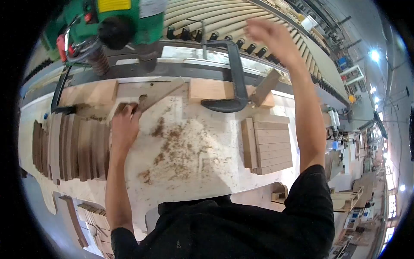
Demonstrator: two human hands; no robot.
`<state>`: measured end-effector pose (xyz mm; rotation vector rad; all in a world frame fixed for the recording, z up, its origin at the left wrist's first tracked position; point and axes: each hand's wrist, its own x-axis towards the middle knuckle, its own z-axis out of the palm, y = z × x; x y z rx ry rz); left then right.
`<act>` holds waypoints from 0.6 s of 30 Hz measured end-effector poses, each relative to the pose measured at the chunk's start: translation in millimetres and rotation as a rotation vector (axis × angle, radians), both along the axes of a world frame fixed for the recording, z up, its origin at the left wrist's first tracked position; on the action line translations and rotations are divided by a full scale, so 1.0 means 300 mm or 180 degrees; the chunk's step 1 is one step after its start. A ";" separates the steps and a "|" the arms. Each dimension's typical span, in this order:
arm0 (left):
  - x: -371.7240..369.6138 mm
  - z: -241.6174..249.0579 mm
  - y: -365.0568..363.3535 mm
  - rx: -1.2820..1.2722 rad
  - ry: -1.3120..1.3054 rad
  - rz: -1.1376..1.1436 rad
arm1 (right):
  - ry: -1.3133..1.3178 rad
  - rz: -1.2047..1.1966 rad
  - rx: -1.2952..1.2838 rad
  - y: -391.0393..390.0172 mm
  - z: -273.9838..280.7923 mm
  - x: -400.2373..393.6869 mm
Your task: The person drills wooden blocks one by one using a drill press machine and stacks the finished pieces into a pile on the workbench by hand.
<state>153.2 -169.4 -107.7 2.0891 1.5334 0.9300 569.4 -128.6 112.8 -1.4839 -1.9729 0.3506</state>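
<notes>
My left hand (125,129) is closed round the near end of a narrow wooden piece (162,95), which slants up and right over the pale work board (207,172). Just left of that wrist stands a row of brown wooden pieces (77,146) packed side by side. My right hand (276,41) is raised beyond the board, over the rollers, slightly blurred, with its fingers stretched out and nothing visible in them. Below its forearm another wooden piece (265,88) leans at an angle beside the black clamp (237,77). Several stacked wooden pieces (271,146) lie at the right.
A green drill-like machine (148,26) stands at the back left over the board. Light wood blocks (211,90) line the back edge, with a second clamp (60,93) at the left. Sawdust (174,146) covers the middle. Behind runs a roller conveyor (215,17).
</notes>
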 end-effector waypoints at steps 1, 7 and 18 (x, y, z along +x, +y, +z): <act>0.031 0.054 -0.052 0.0009 -0.0132 -0.0158 | -0.0184 -0.0179 -0.0144 -0.101 -0.037 0.059; 0.547 0.190 -0.278 0.0284 -0.0207 -0.1232 | 0.0639 -0.0337 -0.0868 -0.580 -0.244 0.363; 1.109 0.155 -0.269 0.0892 0.0091 -0.1946 | 0.0008 -0.0736 -0.0380 -0.804 -0.462 0.692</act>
